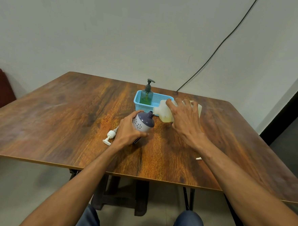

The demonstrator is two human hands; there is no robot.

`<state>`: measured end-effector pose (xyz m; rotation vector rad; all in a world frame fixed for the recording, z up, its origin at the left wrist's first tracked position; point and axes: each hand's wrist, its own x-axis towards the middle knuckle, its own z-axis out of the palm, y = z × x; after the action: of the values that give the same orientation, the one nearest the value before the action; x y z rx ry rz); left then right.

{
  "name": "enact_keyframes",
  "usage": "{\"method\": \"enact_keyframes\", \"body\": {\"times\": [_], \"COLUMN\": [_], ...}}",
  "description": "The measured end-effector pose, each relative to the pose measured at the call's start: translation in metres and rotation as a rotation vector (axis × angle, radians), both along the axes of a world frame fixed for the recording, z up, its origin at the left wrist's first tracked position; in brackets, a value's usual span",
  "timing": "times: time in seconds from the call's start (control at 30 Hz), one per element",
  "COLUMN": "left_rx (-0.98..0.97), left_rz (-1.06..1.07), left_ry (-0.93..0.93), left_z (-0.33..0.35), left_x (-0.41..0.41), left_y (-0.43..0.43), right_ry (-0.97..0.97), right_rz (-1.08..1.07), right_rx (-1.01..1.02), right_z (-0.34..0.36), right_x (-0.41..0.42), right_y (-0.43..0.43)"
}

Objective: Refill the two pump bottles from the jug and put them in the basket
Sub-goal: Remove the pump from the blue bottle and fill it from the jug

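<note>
The second bottle is being filled. The purple bottle (pixel 143 124) is held tilted in the left grip (pixel 128 132), its open neck touching the mouth of the jug (pixel 164 112), which is clasped and tipped by the right grip (pixel 185 118).

Next, a slow, steady pour is likely needed, then the pump (pixel 110 136), lying just left of the left grip, screwed back on.

Counted: two bottles, one jug, one basket (pixel 160 98) beyond both grips, with the green bottle (pixel 146 96) already inside.

We see the left hand (pixel 128 131) gripping a purple bottle (pixel 142 124), tilted, neck open toward the jug (pixel 164 112). Right hand (pixel 184 119) tips the jug, spout at the neck. White pump (pixel 110 136) lies on tabletop (pixel 55 124). Green pump bottle (pixel 146 95) stands in blue basket (pixel 160 97).
</note>
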<state>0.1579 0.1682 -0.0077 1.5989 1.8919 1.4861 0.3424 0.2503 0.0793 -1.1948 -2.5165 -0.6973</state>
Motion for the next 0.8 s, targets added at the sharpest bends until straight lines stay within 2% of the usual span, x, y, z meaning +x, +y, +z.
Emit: {"method": "enact_keyframes", "body": {"times": [0.8], "left_rx": [0.005], "left_rz": [0.004], "left_ry": [-0.002], "left_z": [0.0006], "left_x": [-0.0007], "left_y": [-0.0007], "right_ry": [-0.008], "right_rz": [0.008], "right_rx": [0.033], "right_z": [0.0008], "right_x": [-0.001], "right_y": [0.0011]}}
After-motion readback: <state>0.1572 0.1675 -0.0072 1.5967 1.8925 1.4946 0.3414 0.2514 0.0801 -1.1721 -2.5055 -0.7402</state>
